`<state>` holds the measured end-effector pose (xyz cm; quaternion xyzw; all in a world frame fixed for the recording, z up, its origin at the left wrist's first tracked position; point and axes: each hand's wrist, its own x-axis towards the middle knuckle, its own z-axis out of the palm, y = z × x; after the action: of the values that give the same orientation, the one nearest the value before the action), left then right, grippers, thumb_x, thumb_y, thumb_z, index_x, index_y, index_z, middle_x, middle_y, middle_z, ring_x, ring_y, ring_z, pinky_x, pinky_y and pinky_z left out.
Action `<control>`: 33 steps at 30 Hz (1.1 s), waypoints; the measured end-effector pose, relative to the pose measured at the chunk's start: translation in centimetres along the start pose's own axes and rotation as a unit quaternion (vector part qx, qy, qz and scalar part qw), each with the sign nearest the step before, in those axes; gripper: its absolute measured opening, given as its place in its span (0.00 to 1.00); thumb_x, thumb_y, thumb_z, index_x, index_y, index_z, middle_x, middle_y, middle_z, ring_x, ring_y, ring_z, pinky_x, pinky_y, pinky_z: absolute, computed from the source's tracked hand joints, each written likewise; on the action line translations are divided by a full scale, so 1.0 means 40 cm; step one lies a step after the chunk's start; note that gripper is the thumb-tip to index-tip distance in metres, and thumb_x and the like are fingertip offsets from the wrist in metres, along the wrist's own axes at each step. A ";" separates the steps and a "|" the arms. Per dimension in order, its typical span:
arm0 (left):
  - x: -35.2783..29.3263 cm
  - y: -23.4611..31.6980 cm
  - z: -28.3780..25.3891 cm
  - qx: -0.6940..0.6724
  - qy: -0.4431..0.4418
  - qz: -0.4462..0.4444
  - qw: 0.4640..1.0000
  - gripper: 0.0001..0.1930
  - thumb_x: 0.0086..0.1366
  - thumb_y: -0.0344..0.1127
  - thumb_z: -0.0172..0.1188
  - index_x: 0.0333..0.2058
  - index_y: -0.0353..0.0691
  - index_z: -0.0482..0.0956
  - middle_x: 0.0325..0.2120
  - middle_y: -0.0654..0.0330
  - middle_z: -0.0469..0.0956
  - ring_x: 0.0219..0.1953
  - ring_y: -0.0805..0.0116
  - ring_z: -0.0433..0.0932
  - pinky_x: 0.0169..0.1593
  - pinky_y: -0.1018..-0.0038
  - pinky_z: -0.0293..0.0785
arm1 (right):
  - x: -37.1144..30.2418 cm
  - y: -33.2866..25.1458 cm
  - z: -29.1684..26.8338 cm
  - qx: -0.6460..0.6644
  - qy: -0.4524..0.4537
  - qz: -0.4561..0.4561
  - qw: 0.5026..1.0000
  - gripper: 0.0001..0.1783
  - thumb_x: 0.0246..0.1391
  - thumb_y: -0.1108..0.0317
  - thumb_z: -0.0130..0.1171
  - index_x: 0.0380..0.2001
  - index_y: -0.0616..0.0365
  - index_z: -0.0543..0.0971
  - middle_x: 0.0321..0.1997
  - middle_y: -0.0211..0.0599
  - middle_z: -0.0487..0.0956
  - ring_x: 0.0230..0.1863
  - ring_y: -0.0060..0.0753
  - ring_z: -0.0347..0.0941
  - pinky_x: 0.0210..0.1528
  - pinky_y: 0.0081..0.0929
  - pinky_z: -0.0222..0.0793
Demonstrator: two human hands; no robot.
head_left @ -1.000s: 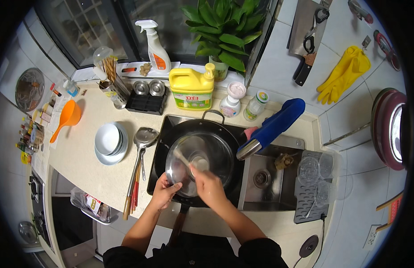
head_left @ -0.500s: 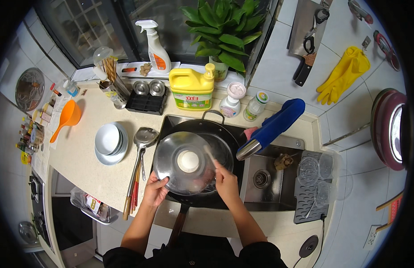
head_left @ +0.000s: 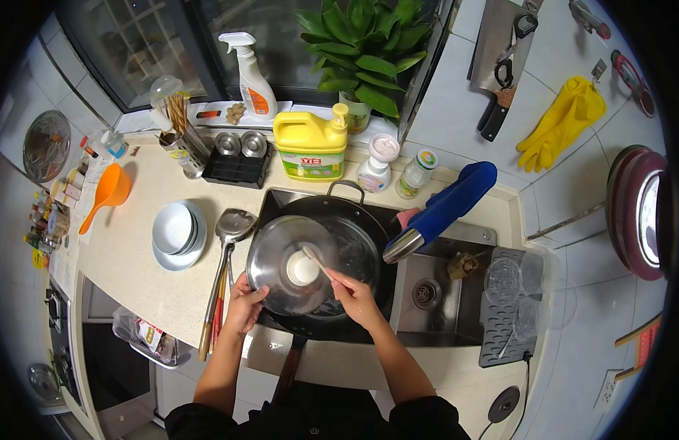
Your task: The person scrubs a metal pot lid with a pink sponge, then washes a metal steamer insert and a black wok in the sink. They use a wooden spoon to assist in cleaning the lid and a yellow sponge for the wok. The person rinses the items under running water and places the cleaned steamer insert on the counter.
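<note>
Our left hand pinches the rim of the clear lid, seemingly steadying it over the black wok, perhaps so drips fall inside; our right hand clasps a slim tool at the lid's white knob. Beyond, the yellow jug stands, likely kept handy.

The person's bare left forearm leans slightly inward up to a left hand gripping with its thumb pointing rightward, while the right forearm slants up and leftward to a right hand closed in a pinch.
</note>
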<state>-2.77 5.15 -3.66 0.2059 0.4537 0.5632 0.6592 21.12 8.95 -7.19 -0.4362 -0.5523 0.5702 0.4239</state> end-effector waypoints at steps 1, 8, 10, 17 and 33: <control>0.002 0.002 -0.001 0.007 -0.012 -0.012 1.000 0.16 0.56 0.19 0.55 0.44 0.37 0.69 0.40 0.59 0.76 0.42 0.69 0.75 0.48 0.73 0.71 | 0.013 -0.014 -0.008 -0.032 -0.016 0.001 0.999 0.18 0.57 0.71 0.52 0.52 0.48 0.73 0.21 0.30 0.72 0.22 0.13 0.63 0.28 0.14 0.64; -0.004 0.018 -0.035 -0.065 -0.046 -0.038 0.996 0.18 0.55 0.16 0.53 0.45 0.36 0.69 0.42 0.57 0.76 0.44 0.67 0.76 0.48 0.71 0.73 | 0.033 -0.052 -0.059 -0.114 -0.077 -0.051 0.989 0.16 0.56 0.73 0.50 0.48 0.49 0.76 0.34 0.41 0.79 0.32 0.25 0.75 0.36 0.21 0.68; 0.002 0.020 -0.033 -0.077 -0.057 -0.045 0.994 0.18 0.55 0.17 0.53 0.46 0.36 0.70 0.43 0.55 0.76 0.45 0.66 0.75 0.49 0.70 0.73 | 0.027 -0.077 -0.057 -0.165 -0.084 -0.066 0.981 0.17 0.54 0.75 0.50 0.48 0.52 0.75 0.35 0.48 0.78 0.33 0.37 0.77 0.36 0.24 0.70; 0.025 -0.045 -0.048 -0.174 0.002 -0.006 0.985 0.16 0.57 0.21 0.54 0.46 0.37 0.72 0.43 0.56 0.76 0.47 0.63 0.75 0.54 0.66 0.69 | -0.112 -0.032 0.017 -0.267 0.090 -0.066 0.957 0.21 0.52 0.74 0.52 0.50 0.49 0.74 0.29 0.48 0.76 0.28 0.48 0.74 0.31 0.36 0.70; 0.021 -0.073 0.018 -0.225 0.098 0.031 0.969 0.18 0.60 0.21 0.51 0.49 0.37 0.67 0.45 0.54 0.73 0.48 0.61 0.73 0.54 0.62 0.69 | -0.188 -0.038 0.135 -0.263 0.080 -0.122 0.954 0.23 0.51 0.74 0.53 0.53 0.45 0.72 0.22 0.45 0.73 0.24 0.47 0.73 0.27 0.38 0.69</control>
<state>-0.58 5.30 -5.90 0.0101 0.3712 0.6884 0.6231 17.87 0.35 -5.40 -0.5062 -0.6959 0.3114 0.4032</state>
